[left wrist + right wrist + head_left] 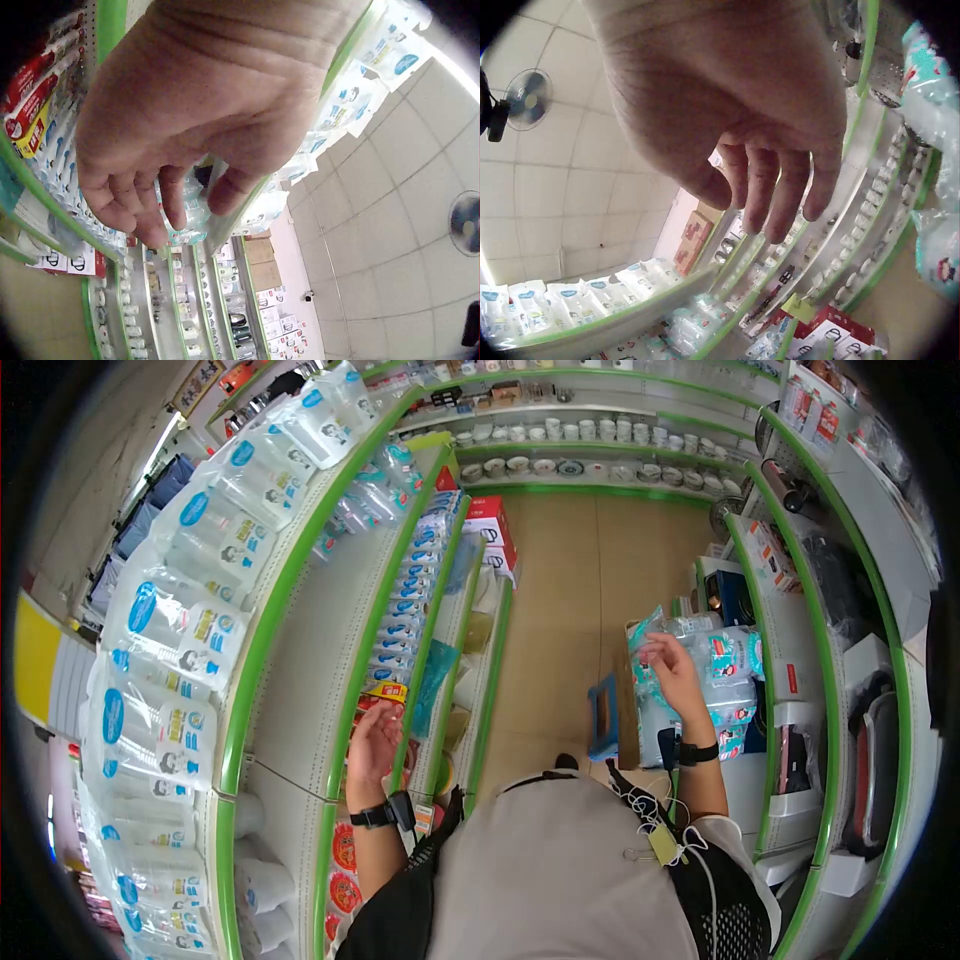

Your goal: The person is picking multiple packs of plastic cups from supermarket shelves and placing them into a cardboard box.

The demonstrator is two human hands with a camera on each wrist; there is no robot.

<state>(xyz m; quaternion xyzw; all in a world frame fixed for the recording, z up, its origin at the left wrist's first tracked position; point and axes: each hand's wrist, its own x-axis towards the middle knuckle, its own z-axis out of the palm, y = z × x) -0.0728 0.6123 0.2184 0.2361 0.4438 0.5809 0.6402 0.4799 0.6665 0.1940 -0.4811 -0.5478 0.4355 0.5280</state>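
Observation:
My left hand is raised beside the left shelf, palm up with loosely bent fingers and nothing in them. Just past it stand rows of small blue-and-white packs. In the left wrist view the hand hangs its fingers loosely, holding nothing. My right hand hovers over teal-and-clear plastic packs on the right; whether it touches them cannot be told in the head view. The right wrist view shows the right hand with relaxed, empty fingers, and teal packs off to one side.
Large clear-wrapped packs line the top left shelf. Red and white boxes stand at the far end of the left shelves. A blue stool-like object is on the aisle floor. Shelves of cups and bowls cross the far end.

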